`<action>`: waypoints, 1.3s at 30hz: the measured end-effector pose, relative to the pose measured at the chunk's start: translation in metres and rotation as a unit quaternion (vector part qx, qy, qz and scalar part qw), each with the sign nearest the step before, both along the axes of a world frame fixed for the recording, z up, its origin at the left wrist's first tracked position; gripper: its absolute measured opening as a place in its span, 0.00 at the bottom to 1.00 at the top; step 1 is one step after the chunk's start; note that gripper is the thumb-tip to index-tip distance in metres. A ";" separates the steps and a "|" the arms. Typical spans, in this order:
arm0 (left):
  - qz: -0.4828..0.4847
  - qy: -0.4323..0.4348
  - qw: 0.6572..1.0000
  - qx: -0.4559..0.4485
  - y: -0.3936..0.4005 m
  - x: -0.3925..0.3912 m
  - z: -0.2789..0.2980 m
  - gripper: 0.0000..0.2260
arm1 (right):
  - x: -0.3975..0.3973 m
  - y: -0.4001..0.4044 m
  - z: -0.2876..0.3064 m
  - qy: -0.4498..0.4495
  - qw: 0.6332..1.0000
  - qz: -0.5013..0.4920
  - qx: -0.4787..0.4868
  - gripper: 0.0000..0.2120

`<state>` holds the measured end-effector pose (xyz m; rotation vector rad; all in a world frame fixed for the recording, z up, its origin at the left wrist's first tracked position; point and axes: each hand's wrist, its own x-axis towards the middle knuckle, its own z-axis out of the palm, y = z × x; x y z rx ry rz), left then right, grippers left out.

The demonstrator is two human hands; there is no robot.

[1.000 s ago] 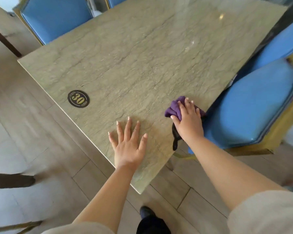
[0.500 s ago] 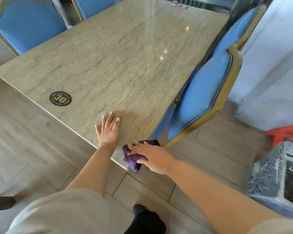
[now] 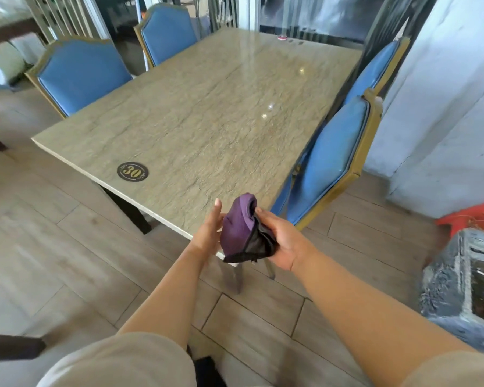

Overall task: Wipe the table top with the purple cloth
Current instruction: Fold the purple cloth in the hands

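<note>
The purple cloth (image 3: pixel 239 227), bunched with a dark underside, is lifted off the table above its near corner. My right hand (image 3: pixel 284 241) grips it from the right, fingers curled round the bundle. My left hand (image 3: pixel 208 230) is beside the cloth on its left with straight fingers, touching or almost touching it. The stone-patterned table top (image 3: pixel 207 113) stretches away in front of both hands, with a round black "30" marker (image 3: pixel 132 171) near its left front edge.
Blue padded chairs stand round the table: two on the right (image 3: pixel 336 157), two at the far left (image 3: pixel 81 74). A small red object (image 3: pixel 282 38) lies at the table's far edge. A red stool (image 3: pixel 475 216) and a dark wrapped box (image 3: pixel 464 286) sit on the floor at right.
My right hand swept the cloth to the near corner, then lifted it off the table. My left hand left the table top and came up beside the cloth. The view pulled back.
</note>
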<state>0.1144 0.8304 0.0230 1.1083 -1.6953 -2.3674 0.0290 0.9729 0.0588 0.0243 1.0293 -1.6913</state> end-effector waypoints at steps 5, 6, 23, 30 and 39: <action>0.019 0.040 0.998 -0.052 -0.050 0.002 0.012 0.14 | 0.006 -0.049 0.002 -0.015 0.998 -0.061 0.021 0.26; 0.018 0.043 0.996 -0.075 -0.064 0.003 0.014 0.10 | 0.009 -0.062 0.004 0.001 0.998 -0.053 0.016 0.25; -0.117 0.013 0.943 -0.310 -0.332 0.001 0.011 0.09 | 0.018 -0.301 -0.022 0.259 0.896 -0.197 0.301 0.15; -0.105 -0.005 0.965 -0.241 -0.418 -0.033 -0.002 0.15 | -0.022 -0.385 -0.041 0.336 0.862 -0.157 0.345 0.17; -0.138 0.051 0.966 -0.214 -0.507 -0.041 -0.014 0.14 | -0.035 -0.478 -0.051 0.254 0.897 -0.203 0.300 0.26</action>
